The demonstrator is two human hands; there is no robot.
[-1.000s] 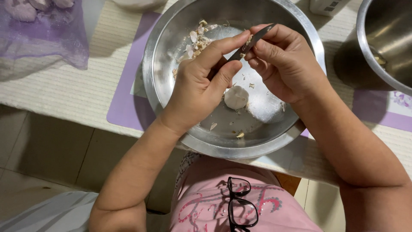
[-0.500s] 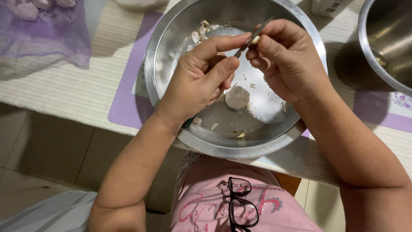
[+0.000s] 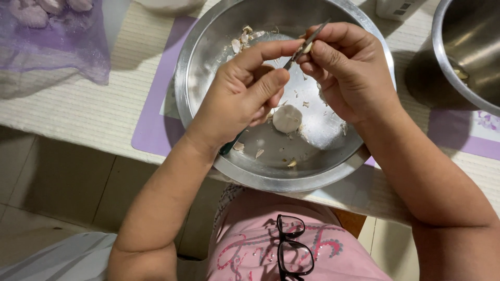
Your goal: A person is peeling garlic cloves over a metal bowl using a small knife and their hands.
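Big steel bowl (image 3: pixel 208 62) on table, near edge; left hand (image 3: pixel 242 96) and right hand (image 3: pixel 346 70) above it, fingers pinching a small knife (image 3: pixel 304 46) and garlic clove (image 3: pixel 308 48) (mostly hidden), peeled garlic piece (image 3: pixel 287 118) below.

Both hands crowd the middle of the steel bowl (image 3: pixel 198 78): left hand (image 3: pixel 245 93), right hand (image 3: pixel 346 73), knife blade (image 3: pixel 304 46) between them. Bowl's near floor is open apart from a garlic piece (image 3: pixel 287 118) and peel scraps. Right, a second steel bowl (image 3: pixel 466 52) stands near. Left, counter (image 3: pixel 67 112) is bare up to the purple mesh bag (image 3: pixel 52 36).
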